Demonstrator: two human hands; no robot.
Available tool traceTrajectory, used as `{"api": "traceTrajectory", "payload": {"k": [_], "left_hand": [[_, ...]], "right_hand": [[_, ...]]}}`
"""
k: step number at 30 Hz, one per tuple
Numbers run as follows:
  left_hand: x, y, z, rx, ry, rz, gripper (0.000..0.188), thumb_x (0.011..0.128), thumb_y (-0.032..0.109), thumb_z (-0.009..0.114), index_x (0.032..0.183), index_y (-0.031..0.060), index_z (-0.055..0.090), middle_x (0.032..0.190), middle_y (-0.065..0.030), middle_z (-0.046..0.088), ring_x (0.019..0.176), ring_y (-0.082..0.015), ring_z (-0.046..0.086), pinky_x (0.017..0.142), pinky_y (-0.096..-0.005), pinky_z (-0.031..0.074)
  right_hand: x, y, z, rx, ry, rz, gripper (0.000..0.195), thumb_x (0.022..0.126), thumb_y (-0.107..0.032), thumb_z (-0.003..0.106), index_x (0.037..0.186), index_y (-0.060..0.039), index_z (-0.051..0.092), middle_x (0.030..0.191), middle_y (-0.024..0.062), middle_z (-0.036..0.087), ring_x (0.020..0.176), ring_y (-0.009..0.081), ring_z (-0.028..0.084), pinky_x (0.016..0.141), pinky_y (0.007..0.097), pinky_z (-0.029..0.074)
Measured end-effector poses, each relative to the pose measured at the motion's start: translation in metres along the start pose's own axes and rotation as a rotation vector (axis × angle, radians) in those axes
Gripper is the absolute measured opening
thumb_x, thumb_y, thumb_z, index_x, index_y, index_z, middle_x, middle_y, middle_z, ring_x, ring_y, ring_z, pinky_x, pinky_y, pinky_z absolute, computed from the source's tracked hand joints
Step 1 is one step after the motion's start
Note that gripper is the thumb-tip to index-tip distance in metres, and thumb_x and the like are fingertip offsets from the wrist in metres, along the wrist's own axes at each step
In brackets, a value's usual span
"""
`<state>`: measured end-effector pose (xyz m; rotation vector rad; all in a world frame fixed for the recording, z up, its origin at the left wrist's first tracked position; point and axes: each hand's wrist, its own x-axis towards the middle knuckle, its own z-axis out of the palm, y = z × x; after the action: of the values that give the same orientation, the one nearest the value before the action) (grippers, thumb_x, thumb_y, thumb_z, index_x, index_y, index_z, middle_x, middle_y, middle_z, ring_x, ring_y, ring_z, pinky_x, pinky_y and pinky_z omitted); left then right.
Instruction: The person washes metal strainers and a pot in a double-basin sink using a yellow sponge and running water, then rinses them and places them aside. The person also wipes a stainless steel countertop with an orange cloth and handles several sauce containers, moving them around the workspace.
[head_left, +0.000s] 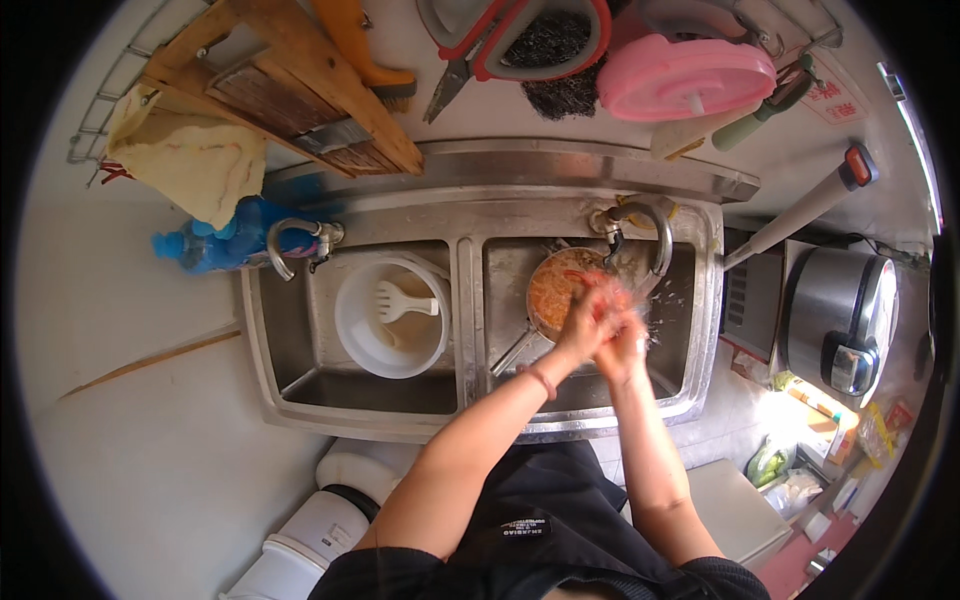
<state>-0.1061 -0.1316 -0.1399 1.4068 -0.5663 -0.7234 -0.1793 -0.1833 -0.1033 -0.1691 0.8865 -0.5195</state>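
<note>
Over the right basin of a steel double sink (470, 330), my left hand (589, 322) and my right hand (624, 341) are close together, blurred by motion. Something red shows at their fingers; whether they grip it cannot be told. Water splashes beside them under the curved right faucet (663, 236). Partly beneath my hands sits a pan (559, 289) with orange, foamy-looking contents, its metal handle (514, 352) pointing to the lower left. The left basin holds a round white tub (352, 322) with a white slotted spatula (405, 302) in it.
The left faucet (281, 244) stands beside blue plastic bottles (217, 240). Along the back hang a wooden slicer (300, 97), red-handled scissors (487, 60), a pink plastic lid (686, 79) and a yellow cloth (187, 150). A rice cooker (832, 315) is at the right.
</note>
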Motion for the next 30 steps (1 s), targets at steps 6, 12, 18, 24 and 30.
{"api": "traceTrajectory", "payload": {"k": [6, 12, 18, 24, 30], "left_hand": [[-0.011, 0.017, -0.005, -0.082, -0.125, 0.033, 0.042, 0.075, 0.018, 0.08, 0.103, 0.0061, 0.051, 0.113, -0.0128, 0.057, 0.103, -0.0282, 0.056, 0.089, -0.0387, 0.044], [-0.002, 0.031, 0.009, 0.188, 0.158, 0.199, 0.019, 0.079, 0.012, 0.07, 0.089, 0.0055, 0.054, 0.083, -0.0139, 0.059, 0.075, -0.036, 0.057, 0.069, -0.0391, 0.047], [0.006, 0.028, -0.007, 0.095, 0.034, -0.263, 0.025, 0.093, 0.027, 0.059, 0.087, 0.0036, 0.055, 0.075, -0.0087, 0.06, 0.068, -0.0207, 0.055, 0.063, -0.0335, 0.045], [-0.021, 0.095, -0.12, 0.04, 0.13, -0.265, 0.035, 0.094, 0.022, 0.061, 0.122, 0.0019, 0.056, 0.106, -0.0142, 0.064, 0.098, -0.0232, 0.064, 0.081, -0.0312, 0.052], [-0.008, 0.259, -0.342, -0.464, 0.93, 0.044, 0.021, 0.093, 0.02, 0.061, 0.104, 0.0017, 0.056, 0.089, -0.012, 0.062, 0.079, -0.0203, 0.062, 0.073, -0.0336, 0.054]], "right_hand": [[-0.001, -0.011, 0.008, 0.075, -0.01, 0.073, 0.038, 0.1, -0.035, 0.041, 0.112, -0.0015, 0.055, 0.108, 0.0149, 0.063, 0.097, 0.0274, 0.062, 0.087, 0.0399, 0.052], [-0.008, -0.008, 0.032, -0.181, 0.084, -0.009, 0.034, 0.1, -0.033, 0.044, 0.109, -0.0029, 0.056, 0.099, 0.0099, 0.063, 0.09, 0.0223, 0.062, 0.081, 0.0358, 0.052], [0.028, -0.008, 0.015, -0.742, 0.34, -0.162, 0.033, 0.101, -0.034, 0.045, 0.104, -0.0023, 0.057, 0.087, 0.0068, 0.061, 0.079, 0.0175, 0.059, 0.067, 0.0322, 0.05], [0.028, -0.022, 0.041, -0.654, 0.275, -0.199, 0.045, 0.1, -0.041, 0.044, 0.124, -0.0031, 0.049, 0.088, 0.0104, 0.064, 0.078, 0.0242, 0.063, 0.076, 0.0365, 0.055], [0.01, -0.038, -0.008, -0.571, 0.11, -0.288, 0.015, 0.091, -0.006, 0.059, 0.105, -0.0085, 0.055, 0.082, 0.0045, 0.058, 0.064, 0.0158, 0.056, 0.057, 0.0249, 0.048]]}}
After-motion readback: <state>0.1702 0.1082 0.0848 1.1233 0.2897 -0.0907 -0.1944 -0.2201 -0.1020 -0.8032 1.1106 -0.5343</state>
